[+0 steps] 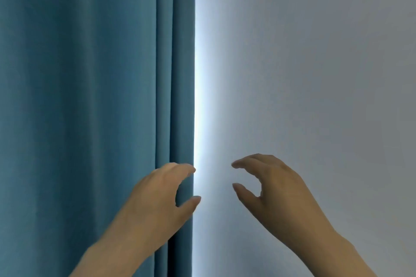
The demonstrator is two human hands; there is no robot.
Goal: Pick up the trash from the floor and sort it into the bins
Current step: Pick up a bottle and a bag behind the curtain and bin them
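Hands both up in front of the person, bare, nothing held. Left hand at about 7 o'clock in the head view, back toward the camera, fingers loosely curved, thumb set apart below them with a gap between. It sits in front of the outer edge of a teal curtain; contact with the cloth cannot be told. Right hand at about 5 o'clock, same posture mirrored: fingers curved and relaxed, thumb apart beneath, seen against plain wall. The two hands are near each other but apart, fingertips pointing toward one another across the centre line. Curtain hangs in vertical folds and fills the 9 o'clock half from top to bottom. Pale grey wall fills the 3 o'clock half. Bright strip of light runs from 12 to 6 o'clock along the curtain's edge, between cloth and wall, fading rightward. Both bare forearms enter from the lower edge, at 7 and 5 o'clock. Trash and bins: position cannot be told from this view.
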